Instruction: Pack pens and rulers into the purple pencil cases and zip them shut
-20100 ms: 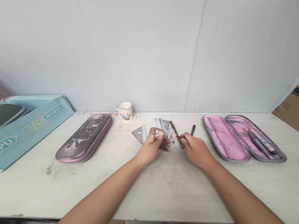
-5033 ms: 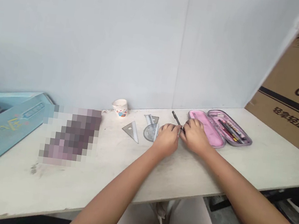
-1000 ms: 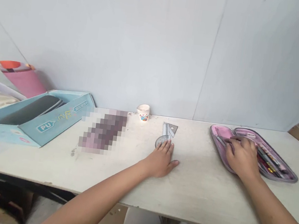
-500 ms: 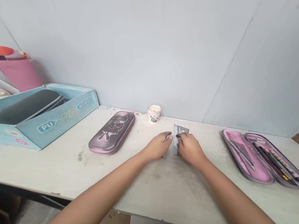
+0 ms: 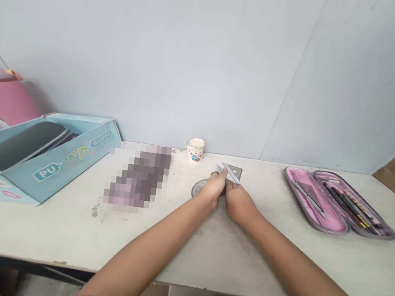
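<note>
My left hand [image 5: 215, 187] and my right hand [image 5: 240, 203] meet above the middle of the table, both closed. From the left side of my left hand sticks out a clear protractor [image 5: 197, 187] with a rounded, marked edge. A clear set square [image 5: 236, 172] with a round hole rises beyond my right hand, which grips its near end. The tip of a second thin, clear piece shows beside it, near my left fingertips. My fingers hide where these pieces overlap.
An open pink-lined pencil case [image 5: 333, 224] with pens and a set square lies at right. A paper cup [image 5: 194, 150] stands near the wall. At left are a blurred-out dark pink case [image 5: 139, 176] and a blue box [image 5: 67, 165] holding a dark case.
My hands have come together, closing the gap between them. The set square has turned, and the protractor now shows its flat face at the left. The view has shifted slightly to the right.
</note>
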The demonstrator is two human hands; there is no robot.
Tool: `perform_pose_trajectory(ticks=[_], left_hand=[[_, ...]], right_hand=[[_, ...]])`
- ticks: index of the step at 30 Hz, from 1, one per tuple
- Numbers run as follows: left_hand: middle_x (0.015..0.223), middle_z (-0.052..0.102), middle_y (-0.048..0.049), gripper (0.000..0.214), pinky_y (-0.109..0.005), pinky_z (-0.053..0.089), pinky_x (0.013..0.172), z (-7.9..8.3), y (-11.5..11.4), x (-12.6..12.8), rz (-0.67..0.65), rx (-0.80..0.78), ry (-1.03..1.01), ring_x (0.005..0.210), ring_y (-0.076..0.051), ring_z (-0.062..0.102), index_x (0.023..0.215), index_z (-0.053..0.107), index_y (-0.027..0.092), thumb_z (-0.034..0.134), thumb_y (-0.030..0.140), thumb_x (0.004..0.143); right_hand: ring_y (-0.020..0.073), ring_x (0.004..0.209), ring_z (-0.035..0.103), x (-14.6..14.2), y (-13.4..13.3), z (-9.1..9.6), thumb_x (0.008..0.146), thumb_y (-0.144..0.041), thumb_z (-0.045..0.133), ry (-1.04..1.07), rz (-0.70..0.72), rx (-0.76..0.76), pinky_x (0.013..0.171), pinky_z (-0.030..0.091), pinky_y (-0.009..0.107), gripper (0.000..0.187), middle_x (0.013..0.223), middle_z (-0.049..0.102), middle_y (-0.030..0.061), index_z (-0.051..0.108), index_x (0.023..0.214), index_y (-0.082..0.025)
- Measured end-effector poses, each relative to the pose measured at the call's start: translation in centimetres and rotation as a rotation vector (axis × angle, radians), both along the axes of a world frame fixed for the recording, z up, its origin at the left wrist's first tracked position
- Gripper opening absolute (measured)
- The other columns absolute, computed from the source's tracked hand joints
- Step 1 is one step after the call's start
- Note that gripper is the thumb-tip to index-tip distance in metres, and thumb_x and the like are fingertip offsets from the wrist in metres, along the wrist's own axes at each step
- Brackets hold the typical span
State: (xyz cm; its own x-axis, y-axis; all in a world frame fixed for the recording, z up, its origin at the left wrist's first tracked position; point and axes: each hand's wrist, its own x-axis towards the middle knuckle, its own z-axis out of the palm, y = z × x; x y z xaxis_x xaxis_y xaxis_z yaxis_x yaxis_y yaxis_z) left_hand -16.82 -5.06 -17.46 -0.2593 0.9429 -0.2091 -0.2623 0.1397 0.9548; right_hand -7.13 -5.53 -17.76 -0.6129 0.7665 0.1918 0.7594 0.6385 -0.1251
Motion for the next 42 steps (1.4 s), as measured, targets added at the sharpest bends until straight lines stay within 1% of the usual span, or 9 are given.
perform_pose_trajectory(ticks=[3, 6, 11, 16, 22, 27, 33, 38, 42], left_hand=[[0.104, 0.062, -0.0118, 0.026, -0.031, 0.046, 0.083, 0.8, -0.6, 1.6, -0.046, 0.042, 0.011, 0.096, -0.019, 0.060, 0.099, 0.053, 0.014, 0.046, 0.033, 0.083], [0.121, 0.056, -0.0111, 0.031, -0.033, 0.040, 0.095, 1.9, -0.4, 4.4, -0.143, 0.179, 0.112, 0.111, -0.020, 0.053, 0.110, 0.053, 0.016, 0.045, 0.028, 0.083], [0.141, 0.036, -0.0081, 0.050, -0.034, 0.021, 0.111, 3.0, 2.0, 11.0, -0.359, 0.393, 0.536, 0.130, -0.019, 0.032, 0.132, 0.039, 0.015, 0.041, 0.027, 0.083], [0.145, 0.026, -0.0146, 0.056, -0.033, 0.016, 0.113, 2.5, 4.0, 17.1, -0.564, 0.505, 0.974, 0.135, -0.017, 0.022, 0.137, 0.028, 0.003, 0.030, 0.027, 0.087], [0.142, 0.034, -0.0120, 0.051, -0.060, 0.010, 0.106, 1.0, 5.1, 20.0, -0.601, 0.369, 1.430, 0.134, -0.027, 0.024, 0.134, 0.034, 0.010, 0.021, 0.030, 0.089], [0.139, 0.039, -0.0106, 0.047, -0.066, 0.008, 0.102, 0.4, 5.9, 20.1, -0.637, 0.367, 1.556, 0.131, -0.027, 0.028, 0.128, 0.041, 0.013, 0.020, 0.029, 0.090], [0.139, 0.041, -0.0064, 0.046, -0.060, 0.013, 0.105, 0.2, 4.8, 18.6, -0.598, 0.375, 1.508, 0.134, -0.025, 0.022, 0.129, 0.041, 0.019, 0.022, 0.033, 0.090], [0.138, 0.041, -0.0076, 0.046, -0.050, 0.018, 0.108, 1.0, 2.1, 13.1, -0.471, 0.317, 1.450, 0.133, -0.024, 0.025, 0.129, 0.042, 0.018, 0.028, 0.035, 0.089], [0.134, 0.044, -0.0115, 0.047, -0.041, 0.025, 0.107, 1.6, 0.5, 5.9, -0.315, 0.237, 1.427, 0.127, -0.023, 0.035, 0.127, 0.046, 0.014, 0.034, 0.036, 0.087]], right_hand=[[0.0210, 0.098, 0.055, 1.8, 0.6, 0.1, 0.075, -0.001, 0.036, 0.084, -0.022, 0.031, 0.087, 0.039, 0.031, 0.049, 0.110, 0.060, 0.0178, 0.043, 0.123, -0.003], [0.0210, 0.101, 0.054, 5.0, 1.9, 0.7, 0.076, -0.002, 0.033, 0.234, -0.064, 0.101, 0.089, 0.040, 0.032, 0.051, 0.113, 0.059, 0.0162, 0.041, 0.126, -0.003], [0.0232, 0.105, 0.053, 12.4, 4.0, 1.6, 0.079, -0.005, 0.030, 0.459, -0.196, 0.224, 0.089, 0.041, 0.037, 0.050, 0.116, 0.058, 0.0157, 0.041, 0.128, -0.007], [0.0238, 0.106, 0.052, 19.0, 5.3, 0.3, 0.082, -0.013, 0.032, 0.528, -0.353, 0.234, 0.089, 0.042, 0.036, 0.046, 0.113, 0.058, 0.0158, 0.044, 0.125, -0.008], [0.0225, 0.101, 0.055, 21.6, 6.2, -1.6, 0.081, -0.012, 0.033, 0.429, -0.425, 0.074, 0.088, 0.041, 0.033, 0.041, 0.107, 0.061, 0.0162, 0.054, 0.116, -0.006], [0.0234, 0.104, 0.051, 21.7, 6.3, -1.5, 0.081, -0.009, 0.033, 0.312, -0.380, 0.087, 0.093, 0.036, 0.033, 0.038, 0.113, 0.059, 0.0173, 0.060, 0.107, -0.004], [0.0237, 0.104, 0.051, 22.1, 6.3, -2.2, 0.082, -0.013, 0.036, 0.307, -0.347, 0.126, 0.093, 0.037, 0.034, 0.036, 0.112, 0.060, 0.0159, 0.061, 0.107, -0.006], [0.0238, 0.106, 0.051, 22.6, 5.9, -2.4, 0.083, -0.018, 0.037, 0.376, -0.332, 0.214, 0.096, 0.036, 0.036, 0.034, 0.110, 0.061, 0.0138, 0.062, 0.103, -0.008], [0.0221, 0.103, 0.052, 19.6, 4.0, -0.9, 0.084, -0.023, 0.038, 0.423, -0.198, 0.196, 0.093, 0.038, 0.037, 0.030, 0.106, 0.062, 0.0104, 0.061, 0.102, -0.013]])
